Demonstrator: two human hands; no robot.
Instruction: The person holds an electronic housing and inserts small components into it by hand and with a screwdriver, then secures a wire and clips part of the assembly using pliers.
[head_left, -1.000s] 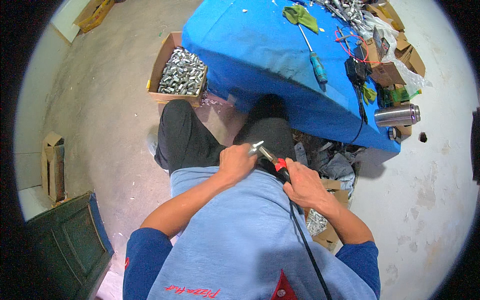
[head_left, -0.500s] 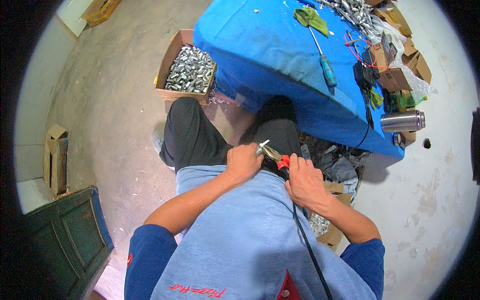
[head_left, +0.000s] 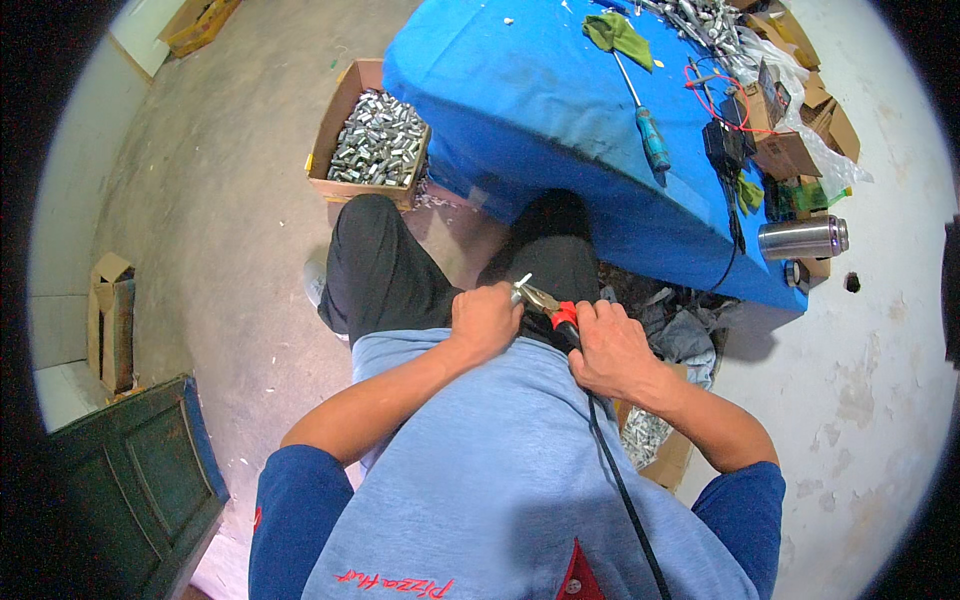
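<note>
Above my lap, my left hand (head_left: 487, 322) is closed round a small silvery metal piece (head_left: 517, 293), mostly hidden by the fingers. A short white strip (head_left: 524, 280) sticks up at its end. My right hand (head_left: 612, 347) grips a pair of pliers (head_left: 562, 314) with red-and-black handles. Their metal jaws point left and reach the end of the piece by my left fingers; whether they are clamped on the white strip is too small to tell. A black cord (head_left: 625, 500) runs down my shirt from below the right hand.
A cardboard box (head_left: 322, 150) full of small metal cylinders stands ahead on the floor. A blue-covered table (head_left: 500, 90) bears a screwdriver (head_left: 652, 140), a green cloth (head_left: 618, 38), a black adapter (head_left: 725, 145) and a steel flask (head_left: 800, 238). A dark panelled door (head_left: 140, 480) is at left.
The right elbow has swung slightly outward, and the pliers have tilted a little with their jaws nearer my left fingers. Both hands keep their grips.
</note>
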